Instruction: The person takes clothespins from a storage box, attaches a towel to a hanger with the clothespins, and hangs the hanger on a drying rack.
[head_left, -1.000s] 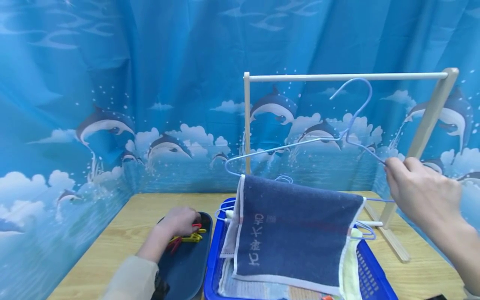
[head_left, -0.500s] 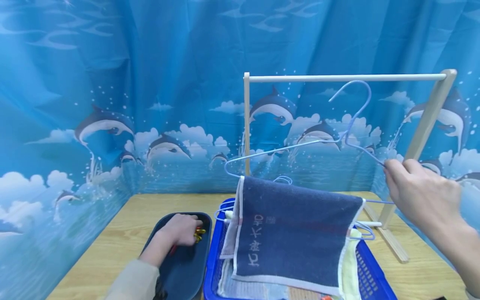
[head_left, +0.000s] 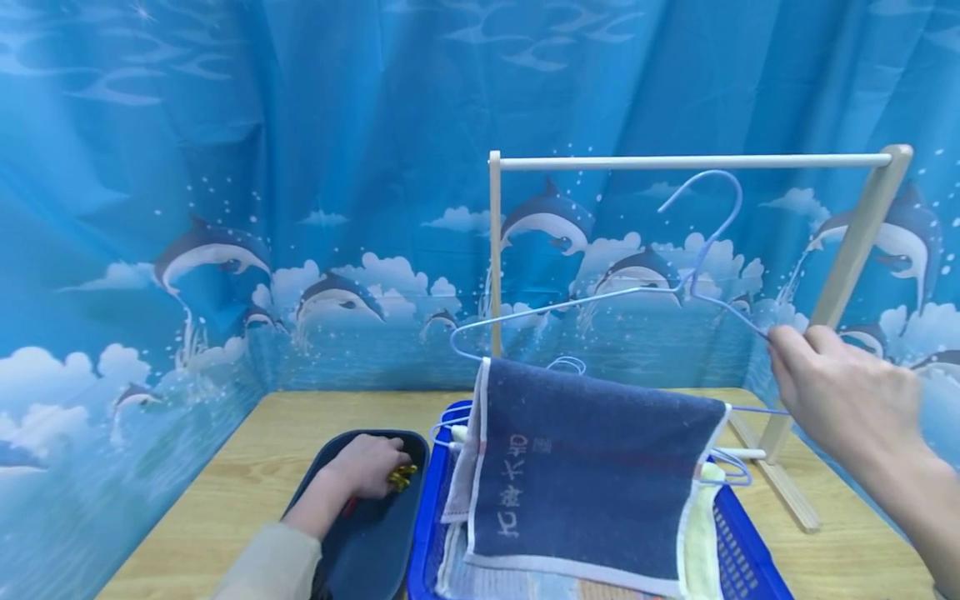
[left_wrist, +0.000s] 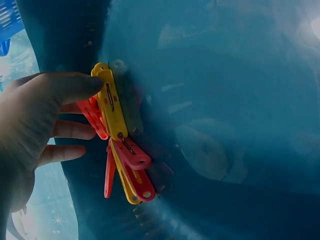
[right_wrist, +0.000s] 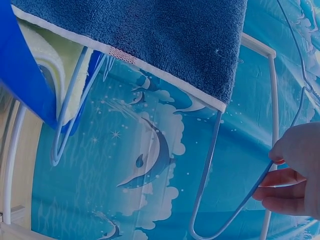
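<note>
My right hand (head_left: 847, 392) pinches the right shoulder of a light-blue wire clothes hanger (head_left: 570, 304), holding it up by that side. Over its lower bar hangs a dark blue towel (head_left: 592, 475) with white edging. On the left, my left hand (head_left: 369, 467) reaches into a dark tray (head_left: 367, 542). In the left wrist view, its thumb and fingers hold a yellow clothespin (left_wrist: 112, 102) at one end. Several red and yellow clothespins, including a red clothespin (left_wrist: 145, 189), lie against it. The right wrist view shows thumb and fingers around the hanger wire (right_wrist: 250, 192).
A blue plastic basket (head_left: 738, 542) stands below the towel, with folded cloths and more hangers (head_left: 727, 467) in it. Behind it rises a wooden rack with a white bar (head_left: 675, 162). A dolphin-print curtain (head_left: 360, 167) backs the wooden table (head_left: 217, 483).
My left hand has sunk among the clothespins and shifted slightly right, covering more of them. The right hand, hanger and towel stay almost still, a little lower in view.
</note>
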